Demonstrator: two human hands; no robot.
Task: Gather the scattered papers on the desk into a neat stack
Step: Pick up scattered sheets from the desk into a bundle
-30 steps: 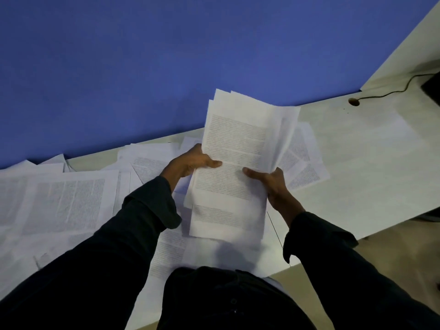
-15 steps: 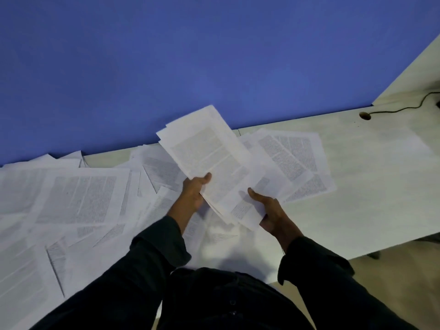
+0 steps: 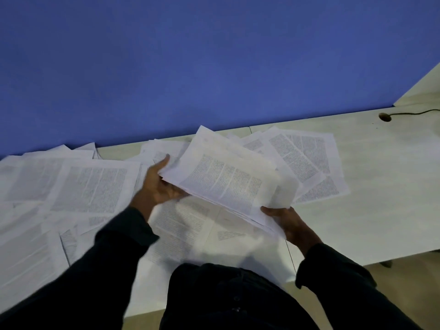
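Blue wall (image 3: pixel 190 55), pale desk (image 3: pixel 381 186). Your left hand (image 3: pixel 158 186) is blurred; with the right hand (image 3: pixel 289 223) it grips a tilted paper stack (image 3: pixel 228 182) over loose printed sheets (image 3: pixel 78 186), fingers hidden underneath.

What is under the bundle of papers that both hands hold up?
Under the held bundle, more printed sheets lie on the desk. What is directly beneath its middle is covered, as are most fingers of the right hand.

Blue wall (image 3: pixel 190 67) behind, running the full length of the back edge. Round cable hole (image 3: pixel 384 117) at far right, with a dark cable (image 3: pixel 414 113) leading from it toward the right edge. Beige floor (image 3: pixel 409 284) below at lower right.
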